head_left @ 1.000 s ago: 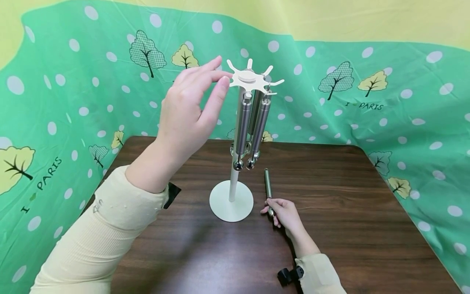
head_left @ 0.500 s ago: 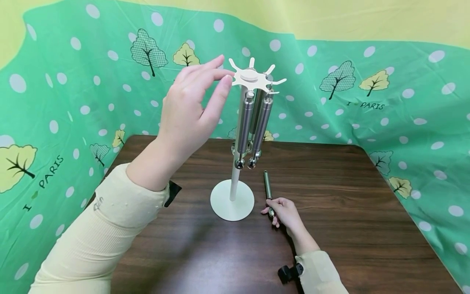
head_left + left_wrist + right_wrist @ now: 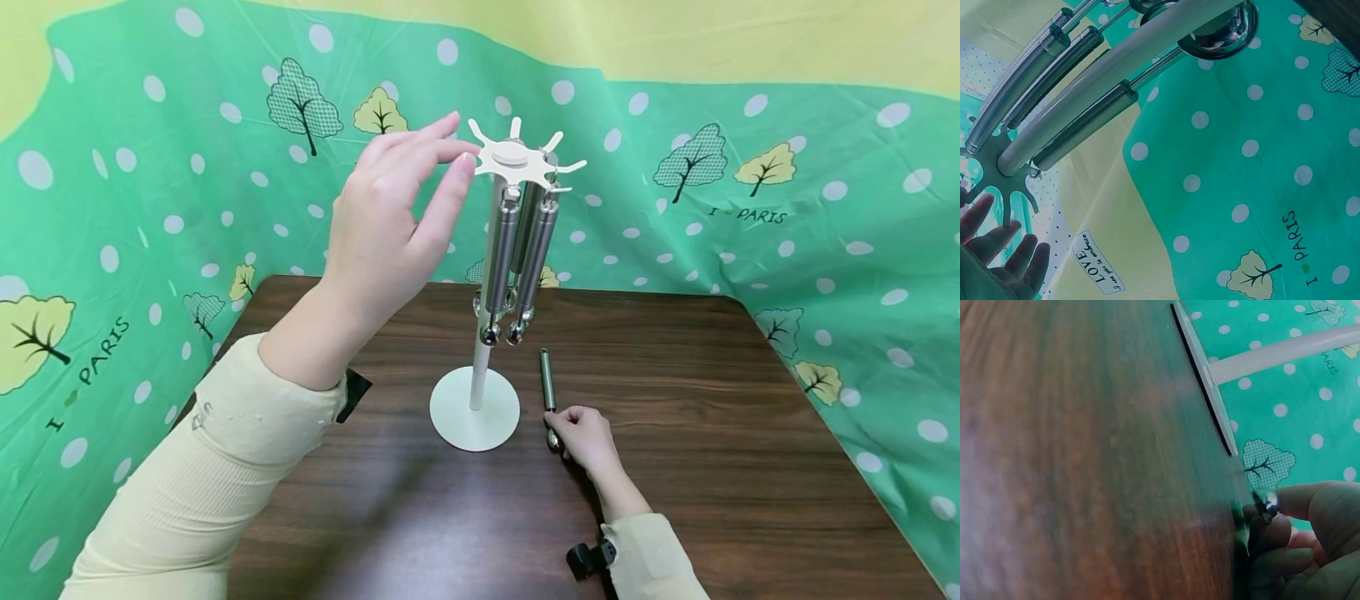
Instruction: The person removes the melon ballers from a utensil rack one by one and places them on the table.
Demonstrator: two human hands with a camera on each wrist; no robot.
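Note:
A white utensil stand (image 3: 474, 417) with a star-shaped hook top rises from the table. Several metal utensils (image 3: 501, 258) with long cylindrical handles hang from it; the left wrist view shows a shiny rounded bowl (image 3: 1225, 34) at their lower ends. At the hook top, my left hand (image 3: 393, 200) holds one prong by thumb and index finger, the other fingers spread loosely. My right hand (image 3: 588, 437) is low at the table, thumb and fingers pinching the shiny end of another utensil (image 3: 547, 379). Its dark handle lies pointing away, right of the base. Fingers partly hide its near end.
The dark wood table (image 3: 712, 433) reaches back to a green patterned curtain (image 3: 675, 250) with yellow above. A black wrist mount (image 3: 591, 558) sits beside the right sleeve.
My right fingers have shifted round the utensil's near end, so the fingertips once visible left of it no longer show. The left hand and the stand look unchanged.

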